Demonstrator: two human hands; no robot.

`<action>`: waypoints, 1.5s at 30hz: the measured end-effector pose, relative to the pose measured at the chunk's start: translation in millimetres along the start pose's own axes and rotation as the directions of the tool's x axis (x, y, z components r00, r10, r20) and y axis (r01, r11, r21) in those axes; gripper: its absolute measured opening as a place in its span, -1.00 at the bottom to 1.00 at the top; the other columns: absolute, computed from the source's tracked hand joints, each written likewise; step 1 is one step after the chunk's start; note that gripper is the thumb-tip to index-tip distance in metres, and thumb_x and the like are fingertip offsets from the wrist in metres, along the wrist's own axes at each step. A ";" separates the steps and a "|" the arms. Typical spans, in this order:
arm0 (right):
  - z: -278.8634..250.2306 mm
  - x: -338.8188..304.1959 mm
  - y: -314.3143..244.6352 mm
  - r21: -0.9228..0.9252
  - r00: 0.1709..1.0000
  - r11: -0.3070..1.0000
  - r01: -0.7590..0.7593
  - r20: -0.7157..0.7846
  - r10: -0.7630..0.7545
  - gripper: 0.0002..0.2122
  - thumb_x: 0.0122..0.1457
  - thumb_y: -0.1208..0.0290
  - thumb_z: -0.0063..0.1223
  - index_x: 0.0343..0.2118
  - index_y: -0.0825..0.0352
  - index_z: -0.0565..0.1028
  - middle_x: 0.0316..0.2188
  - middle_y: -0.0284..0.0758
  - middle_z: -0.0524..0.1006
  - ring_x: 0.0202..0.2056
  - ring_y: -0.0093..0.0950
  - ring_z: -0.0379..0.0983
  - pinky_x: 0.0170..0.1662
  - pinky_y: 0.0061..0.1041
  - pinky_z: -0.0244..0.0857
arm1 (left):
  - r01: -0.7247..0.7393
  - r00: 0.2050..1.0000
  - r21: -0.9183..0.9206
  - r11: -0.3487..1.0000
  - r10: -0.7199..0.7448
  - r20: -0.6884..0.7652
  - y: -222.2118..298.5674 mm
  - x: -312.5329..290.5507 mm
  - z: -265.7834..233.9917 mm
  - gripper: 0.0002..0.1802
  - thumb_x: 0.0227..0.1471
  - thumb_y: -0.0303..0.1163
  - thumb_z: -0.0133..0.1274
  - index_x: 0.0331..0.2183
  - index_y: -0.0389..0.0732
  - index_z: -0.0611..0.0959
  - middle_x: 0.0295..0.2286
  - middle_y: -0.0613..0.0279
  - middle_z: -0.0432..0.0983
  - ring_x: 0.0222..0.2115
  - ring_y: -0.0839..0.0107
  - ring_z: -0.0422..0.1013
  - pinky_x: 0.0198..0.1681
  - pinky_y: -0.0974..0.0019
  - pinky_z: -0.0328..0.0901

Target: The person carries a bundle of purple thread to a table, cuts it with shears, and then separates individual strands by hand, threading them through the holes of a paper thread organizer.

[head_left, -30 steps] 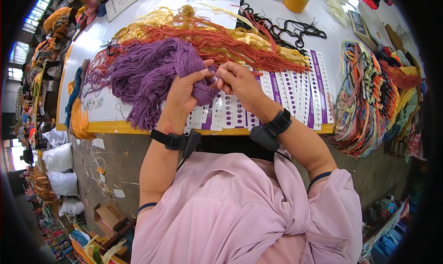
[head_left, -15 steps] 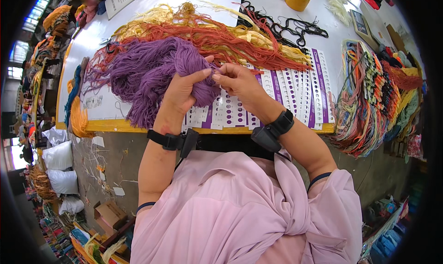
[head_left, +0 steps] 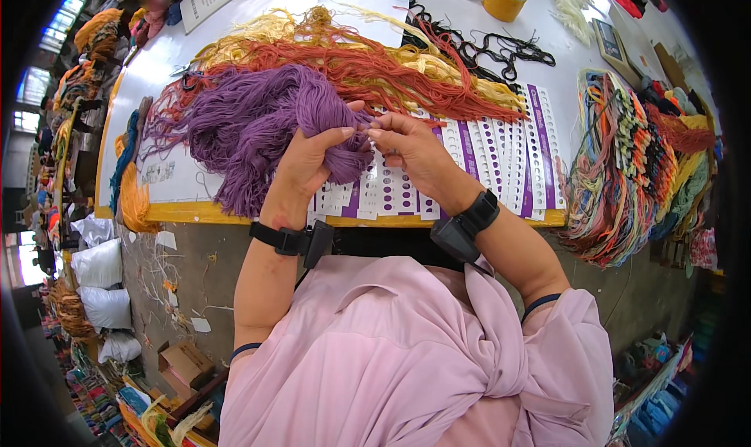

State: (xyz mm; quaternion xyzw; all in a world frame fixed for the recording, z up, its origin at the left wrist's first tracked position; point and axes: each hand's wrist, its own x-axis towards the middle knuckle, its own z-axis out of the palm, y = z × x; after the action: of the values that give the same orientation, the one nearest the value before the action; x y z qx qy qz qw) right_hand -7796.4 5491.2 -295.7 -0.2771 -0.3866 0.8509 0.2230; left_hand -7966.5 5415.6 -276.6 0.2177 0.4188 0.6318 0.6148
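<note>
A thick bundle of purple thread [head_left: 258, 126] lies on the near left of the table. My left hand [head_left: 314, 154] is wrapped round its right end, thumb on top. Just to the right, my right hand [head_left: 411, 143] pinches at the bundle's edge, thumb and forefinger together; a few purple strands seem to run into that pinch. Beneath both hands are white cards with rows of punched holes and purple bands [head_left: 469, 146]. Behind the purple bundle stretch rust-red thread [head_left: 368, 68] and yellow thread [head_left: 235, 40].
Black cord [head_left: 508, 50] and a roll of yellow tape [head_left: 504, 0] are at the back. Multicoloured skeins [head_left: 618, 165] hang over the right table edge. Blue and orange skeins [head_left: 134, 189] hang over the left edge. White sacks [head_left: 100, 263] and a cardboard box [head_left: 185, 366] stand on the floor.
My right hand has shifted slightly right, away from the left thumb, and its lower fingers have loosened a little. My left hand keeps its hold on the purple thread.
</note>
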 end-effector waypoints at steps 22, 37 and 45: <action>-6.8 2.2 12.2 0.079 0.994 0.995 0.069 0.083 -0.075 -0.97 0.23 0.50 0.03 -0.34 0.31 0.44 -0.53 -0.48 0.37 -0.55 -0.72 0.20 -0.49 -0.73 0.08 | -0.026 0.998 -0.008 1.000 0.025 -0.058 -14.7 1.7 0.0 -0.52 -0.02 -0.67 0.13 0.00 -0.39 0.49 -0.50 0.33 0.43 -0.51 0.59 0.33 -0.33 0.47 0.32; -11.9 0.8 14.4 0.029 0.995 0.999 0.044 0.092 -0.046 -0.91 0.33 0.44 -0.11 -0.26 0.29 0.44 -0.39 -0.37 0.56 -0.53 -0.72 0.33 -0.46 -0.75 0.19 | 0.003 1.000 -0.080 0.997 -0.002 0.008 -11.3 -0.7 -6.0 -0.54 0.03 -0.62 0.09 0.02 -0.38 0.49 -0.29 0.09 0.56 -0.27 0.36 0.50 -0.14 0.35 0.40; -6.2 -2.0 11.7 -0.010 0.997 0.998 0.058 0.053 -0.057 -0.89 0.35 0.43 -0.14 -0.27 0.29 0.43 -0.44 -0.41 0.54 -0.54 -0.72 0.32 -0.44 -0.73 0.21 | 0.019 1.000 -0.058 0.998 -0.017 0.025 -11.3 -0.9 -7.5 -0.55 0.02 -0.63 0.10 0.00 -0.38 0.49 -0.26 0.06 0.56 -0.25 0.35 0.51 -0.11 0.32 0.40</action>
State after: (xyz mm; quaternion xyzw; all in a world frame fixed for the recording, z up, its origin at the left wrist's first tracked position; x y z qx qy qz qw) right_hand -7792.8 5486.2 -307.7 -0.2447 -0.4051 0.8489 0.2355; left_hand -7965.6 5411.6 -289.5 0.2036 0.3946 0.6356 0.6316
